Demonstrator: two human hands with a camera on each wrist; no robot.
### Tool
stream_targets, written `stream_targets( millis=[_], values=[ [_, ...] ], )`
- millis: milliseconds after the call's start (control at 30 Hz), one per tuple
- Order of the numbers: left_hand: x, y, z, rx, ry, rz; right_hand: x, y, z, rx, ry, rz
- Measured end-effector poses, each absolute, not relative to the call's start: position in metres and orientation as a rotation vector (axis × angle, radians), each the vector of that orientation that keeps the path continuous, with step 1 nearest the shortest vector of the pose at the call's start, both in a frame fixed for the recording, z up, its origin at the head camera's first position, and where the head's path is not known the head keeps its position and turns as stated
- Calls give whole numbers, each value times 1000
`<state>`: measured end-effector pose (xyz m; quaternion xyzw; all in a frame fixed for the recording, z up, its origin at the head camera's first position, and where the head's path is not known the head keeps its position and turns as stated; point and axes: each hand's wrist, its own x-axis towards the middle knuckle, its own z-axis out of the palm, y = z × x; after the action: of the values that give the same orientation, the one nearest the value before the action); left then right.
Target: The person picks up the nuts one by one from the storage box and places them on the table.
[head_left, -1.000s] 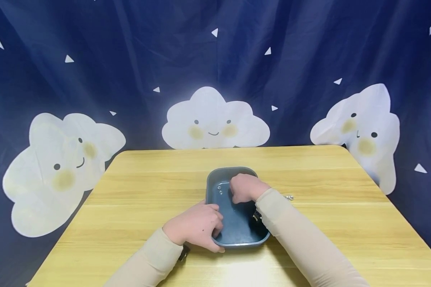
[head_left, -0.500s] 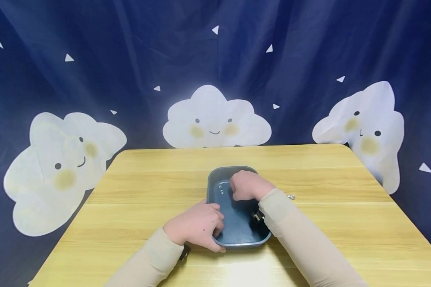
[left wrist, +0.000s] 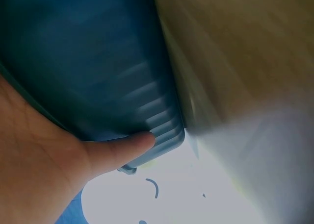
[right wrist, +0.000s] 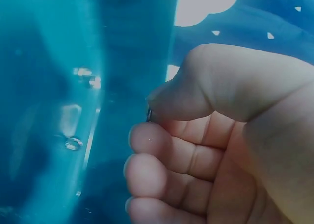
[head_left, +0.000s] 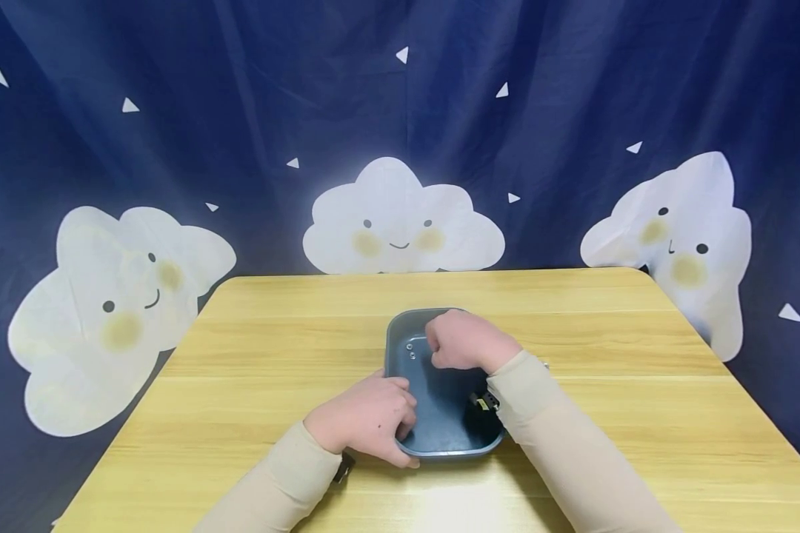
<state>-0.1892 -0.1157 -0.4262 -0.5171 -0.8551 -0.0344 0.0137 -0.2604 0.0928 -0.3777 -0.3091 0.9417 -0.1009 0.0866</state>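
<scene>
A blue-grey plastic bin (head_left: 442,426) with rounded corners stands on the table. My left hand (head_left: 372,418) grips its near left corner, fingers over the rim and thumb along the ribbed outer wall, as the left wrist view shows. Above the bin's far right part, my right hand (head_left: 468,340) is curled. Between its thumb and index fingertip it pinches a small dark metal piece (right wrist: 149,114), seen edge-on. Small shiny metal pieces (head_left: 411,352) lie at the bin's far left; one ring-like metal piece (right wrist: 73,144) shows in the right wrist view.
Just right of the bin, a bit of shiny metal (head_left: 546,365) on the wooden table (head_left: 253,355) shows past my right sleeve (head_left: 560,429), which hides the rest. A dark blue curtain (head_left: 347,89) with white clouds hangs behind the table.
My right hand has moved slightly up and to the right, still pinched. Its sleeve now covers most of the metal pieces on the table. The left hand keeps its hold on the bin.
</scene>
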Motion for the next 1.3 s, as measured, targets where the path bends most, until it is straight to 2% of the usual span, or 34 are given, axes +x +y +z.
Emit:
stream_targets(
  millis=[333,533,1300],
  values=[
    [-188,-116,-425,-1598,-2667,-84,-251,105,-357,-963,2832,-379],
    [-188,-115,-424,-1592,-2690,-85,-249,118,-352,-883,2832,-446],
    [-187,-115,-425,-1588,-2708,-92,-257,190,-378,-718,2907,-567]
  ],
)
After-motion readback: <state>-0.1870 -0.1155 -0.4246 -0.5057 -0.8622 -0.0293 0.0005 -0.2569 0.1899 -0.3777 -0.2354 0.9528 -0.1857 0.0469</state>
